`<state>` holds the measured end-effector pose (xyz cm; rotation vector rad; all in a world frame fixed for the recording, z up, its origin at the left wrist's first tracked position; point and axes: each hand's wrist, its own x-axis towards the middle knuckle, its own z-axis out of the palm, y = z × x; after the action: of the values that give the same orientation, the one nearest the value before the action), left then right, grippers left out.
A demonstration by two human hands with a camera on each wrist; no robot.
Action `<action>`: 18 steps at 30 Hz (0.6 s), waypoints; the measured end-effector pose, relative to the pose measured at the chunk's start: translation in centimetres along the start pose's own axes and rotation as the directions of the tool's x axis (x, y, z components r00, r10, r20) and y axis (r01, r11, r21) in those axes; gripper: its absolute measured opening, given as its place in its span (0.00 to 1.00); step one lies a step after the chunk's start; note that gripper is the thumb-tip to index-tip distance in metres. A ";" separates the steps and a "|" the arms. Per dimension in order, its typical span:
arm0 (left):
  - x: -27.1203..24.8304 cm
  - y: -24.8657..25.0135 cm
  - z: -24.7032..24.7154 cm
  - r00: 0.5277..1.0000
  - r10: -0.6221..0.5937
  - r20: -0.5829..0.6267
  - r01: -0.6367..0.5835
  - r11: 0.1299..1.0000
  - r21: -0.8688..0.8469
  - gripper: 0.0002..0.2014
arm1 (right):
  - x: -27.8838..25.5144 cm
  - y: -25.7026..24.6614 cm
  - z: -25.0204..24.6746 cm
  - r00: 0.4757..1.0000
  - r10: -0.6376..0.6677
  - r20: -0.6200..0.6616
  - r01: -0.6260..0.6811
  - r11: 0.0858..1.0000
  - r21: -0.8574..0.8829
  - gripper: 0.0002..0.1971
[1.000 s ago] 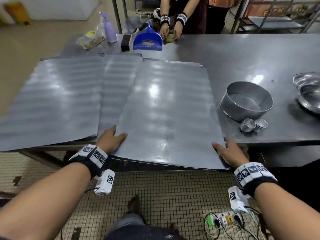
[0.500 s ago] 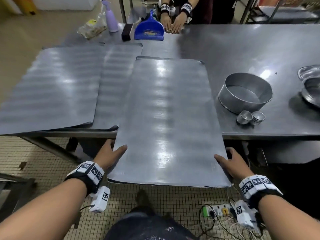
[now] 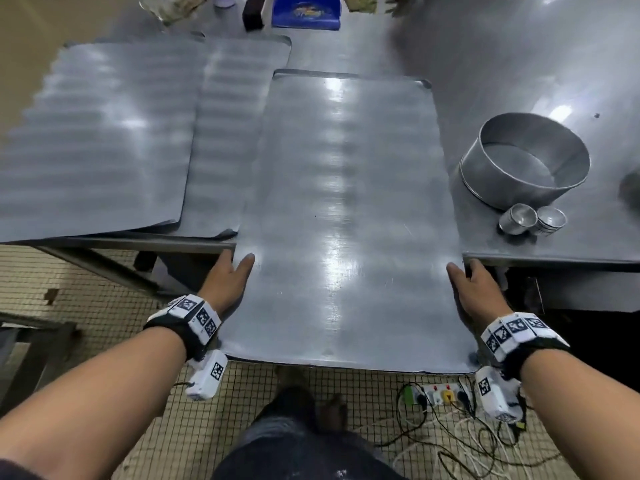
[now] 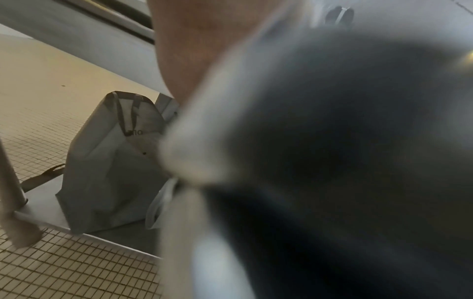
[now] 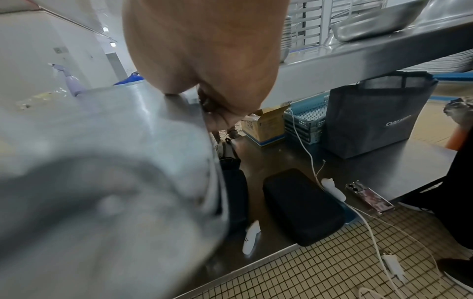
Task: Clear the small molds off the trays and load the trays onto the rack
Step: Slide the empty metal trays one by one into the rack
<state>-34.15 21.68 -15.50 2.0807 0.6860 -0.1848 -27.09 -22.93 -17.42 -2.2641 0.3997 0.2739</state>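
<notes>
A large flat metal tray (image 3: 346, 216) lies half off the steel table (image 3: 519, 57), its near end hanging over the floor. My left hand (image 3: 230, 275) grips its left edge, thumb on top and fingers underneath. My right hand (image 3: 474, 285) grips the right edge the same way. In the right wrist view the tray (image 5: 102, 161) fills the lower left under the right hand (image 5: 204, 60), blurred. Two more trays (image 3: 104, 140) lie overlapped on the table's left. Two small round molds (image 3: 533, 220) sit on the table beside a round cake tin (image 3: 526, 161).
A blue dustpan (image 3: 304, 12), a dark block and a bag stand at the table's far edge. Cables and a power strip (image 3: 436, 393) lie on the tiled floor by my feet. Under the table are grey bags (image 4: 110, 161), a black case (image 5: 302, 206), a phone and crates.
The tray has slid toward me, further off the table edge, with both hands still gripping its sides. My view has tilted down and drawn back.
</notes>
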 end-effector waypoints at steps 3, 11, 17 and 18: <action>0.2 0.0 0.1 1.000 0.028 0.002 -0.028 0.999 0.017 0.26 | 0.3 0.6 0.2 1.000 -0.004 -0.004 0.004 0.999 0.033 0.23; 0.2 0.9 -2.3 0.989 0.090 0.118 -0.103 0.988 0.118 0.26 | -0.5 -0.7 -2.1 0.990 -0.071 0.125 0.084 0.992 -0.097 0.14; 0.1 2.3 -5.0 0.970 0.138 0.201 -0.181 0.959 0.219 0.15 | -1.2 -1.7 -3.5 0.981 -0.130 0.144 0.144 0.986 -0.087 0.13; 0.2 2.3 -5.3 0.970 0.144 0.194 -0.186 0.959 0.216 0.16 | -1.5 -2.1 -3.7 0.981 -0.140 0.134 0.150 0.986 -0.069 0.13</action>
<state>-33.42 25.02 -10.92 2.3007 0.3945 -0.3651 -27.51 -24.11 -13.10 -2.3244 0.1582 0.3633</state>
